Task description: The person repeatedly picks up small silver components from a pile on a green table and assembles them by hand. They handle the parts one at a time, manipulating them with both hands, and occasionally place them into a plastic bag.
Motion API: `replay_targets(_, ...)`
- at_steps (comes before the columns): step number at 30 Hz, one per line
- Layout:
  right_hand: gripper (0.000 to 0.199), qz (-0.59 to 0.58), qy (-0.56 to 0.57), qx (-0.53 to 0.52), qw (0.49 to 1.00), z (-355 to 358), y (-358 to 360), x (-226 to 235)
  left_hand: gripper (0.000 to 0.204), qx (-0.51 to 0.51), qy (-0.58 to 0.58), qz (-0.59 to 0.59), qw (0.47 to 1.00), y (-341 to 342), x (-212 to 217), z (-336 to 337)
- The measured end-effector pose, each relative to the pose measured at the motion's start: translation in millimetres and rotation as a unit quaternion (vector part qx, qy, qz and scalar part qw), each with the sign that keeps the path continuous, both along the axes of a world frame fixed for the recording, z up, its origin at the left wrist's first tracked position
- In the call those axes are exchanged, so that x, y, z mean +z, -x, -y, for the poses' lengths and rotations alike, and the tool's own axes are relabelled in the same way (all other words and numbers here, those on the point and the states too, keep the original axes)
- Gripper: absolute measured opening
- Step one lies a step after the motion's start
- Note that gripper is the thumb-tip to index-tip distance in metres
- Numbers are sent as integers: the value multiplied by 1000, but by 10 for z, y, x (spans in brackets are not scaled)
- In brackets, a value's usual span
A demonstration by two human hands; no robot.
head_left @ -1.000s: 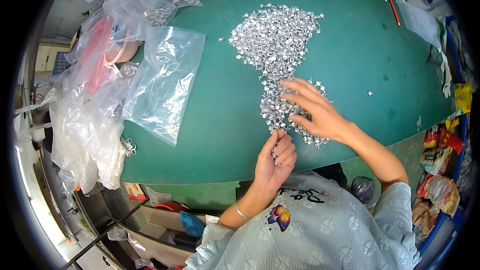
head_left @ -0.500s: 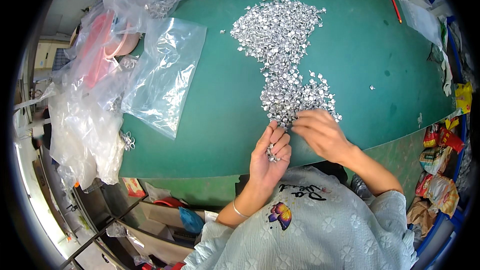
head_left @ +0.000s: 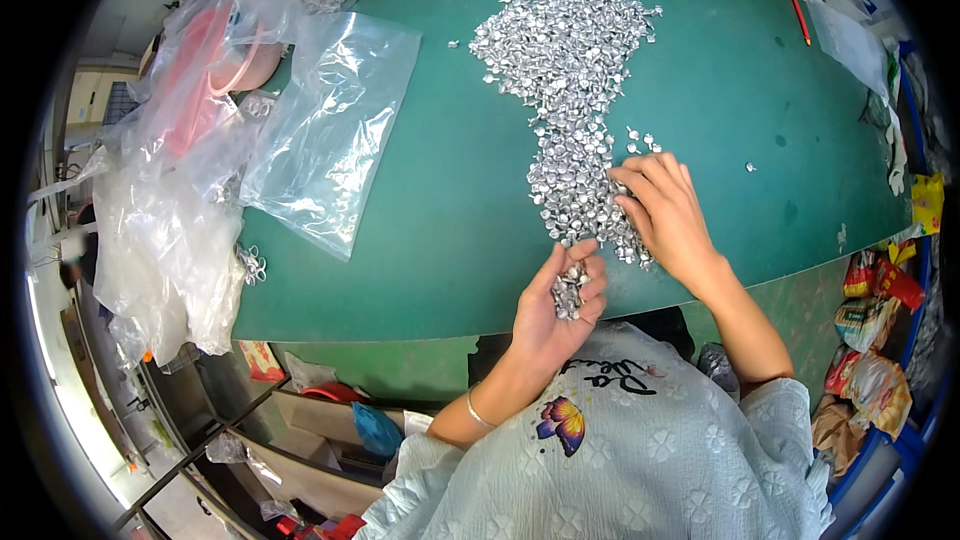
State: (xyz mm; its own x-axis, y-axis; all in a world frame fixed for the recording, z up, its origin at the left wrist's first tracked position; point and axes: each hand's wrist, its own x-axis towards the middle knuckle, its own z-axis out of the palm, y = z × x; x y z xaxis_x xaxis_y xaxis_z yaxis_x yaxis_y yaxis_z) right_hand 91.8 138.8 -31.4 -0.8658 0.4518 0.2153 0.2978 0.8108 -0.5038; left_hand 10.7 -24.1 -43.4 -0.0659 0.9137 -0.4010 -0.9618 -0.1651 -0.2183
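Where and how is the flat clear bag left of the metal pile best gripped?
Probably pinch the clear bag at its near right corner, coming from the right: it lies thin and flat there on the green table, while its left side meets heaped plastic bags. The left hand is nearer but cups metal pieces.

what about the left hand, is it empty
No, the left hand is cupped around a small clump of silvery metal pieces.
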Motion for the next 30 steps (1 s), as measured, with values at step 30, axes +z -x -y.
replay_targets(30,18,-200,497,-88,840,374,-393,250,19,-57,133,-365,919,-128,262,-142)
